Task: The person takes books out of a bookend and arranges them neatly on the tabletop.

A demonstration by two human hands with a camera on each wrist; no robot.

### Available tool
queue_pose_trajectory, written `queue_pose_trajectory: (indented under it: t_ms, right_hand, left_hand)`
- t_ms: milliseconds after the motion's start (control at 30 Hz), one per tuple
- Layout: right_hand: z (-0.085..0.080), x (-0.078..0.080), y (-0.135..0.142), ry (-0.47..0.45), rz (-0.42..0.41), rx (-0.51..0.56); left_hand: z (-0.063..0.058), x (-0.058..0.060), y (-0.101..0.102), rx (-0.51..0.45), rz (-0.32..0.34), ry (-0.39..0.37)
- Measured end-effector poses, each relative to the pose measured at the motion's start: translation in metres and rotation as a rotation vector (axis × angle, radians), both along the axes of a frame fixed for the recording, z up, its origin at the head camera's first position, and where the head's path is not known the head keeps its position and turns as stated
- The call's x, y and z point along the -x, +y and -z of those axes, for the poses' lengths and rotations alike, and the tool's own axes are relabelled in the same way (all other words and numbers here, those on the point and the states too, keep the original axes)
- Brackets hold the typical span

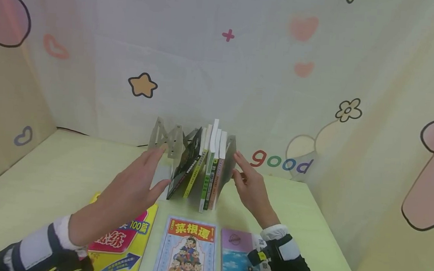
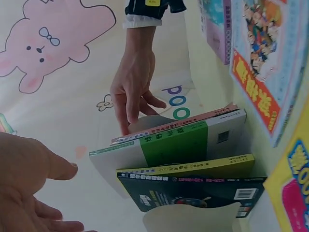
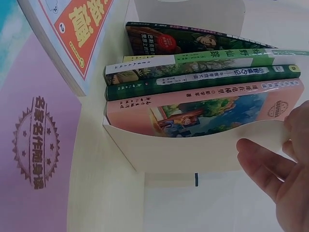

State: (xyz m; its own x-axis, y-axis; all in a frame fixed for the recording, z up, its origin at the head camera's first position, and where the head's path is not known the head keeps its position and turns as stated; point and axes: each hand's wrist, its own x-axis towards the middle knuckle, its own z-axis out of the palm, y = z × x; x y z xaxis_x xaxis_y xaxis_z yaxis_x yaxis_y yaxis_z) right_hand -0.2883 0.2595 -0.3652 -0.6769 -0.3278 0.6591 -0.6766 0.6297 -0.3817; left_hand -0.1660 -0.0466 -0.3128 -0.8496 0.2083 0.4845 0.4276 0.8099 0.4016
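Observation:
A grey-white bookend rack (image 1: 228, 163) stands at the back of the table, holding several books upright. Among them are a black-covered book (image 2: 193, 193) leaning at the left, a thin yellow one (image 2: 193, 167), a green-and-white one (image 2: 174, 145) and a pink one (image 3: 212, 108) at the right end. My right hand (image 1: 252, 190) touches the outer side of the right end plate with extended fingers. To the left, my left hand (image 1: 131, 192) hovers in front of the rack's left part, fingers straight and thumb spread. The left wrist view shows nothing in its grasp.
In front of the rack lie a yellow book (image 1: 122, 250), a blue book with a red title band (image 1: 190, 251) and a purple-and-blue book (image 1: 240, 259). A patterned cloth (image 1: 192, 58) hangs close behind the rack.

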Motion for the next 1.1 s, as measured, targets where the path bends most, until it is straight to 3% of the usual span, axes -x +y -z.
queue_pose_trajectory:
  t_ms: [267,533,667,1100]
  right_hand:
    - [-0.001,-0.001,0.001,0.005,-0.002,0.003]
    - [-0.001,0.000,0.002,0.004,0.004,-0.009]
    - [-0.002,-0.001,0.001,0.002,0.019,-0.020]
    - [-0.002,-0.002,0.002,0.007,0.021,-0.023]
  left_hand:
    - [-0.009,0.045,0.036,-0.015,0.072,0.068]
    - [-0.002,0.080,0.063,-0.059,0.142,0.103]
    - [0.001,0.091,0.068,-0.078,0.142,0.095]
    - [0.008,0.114,0.070,-0.088,0.111,-0.057]
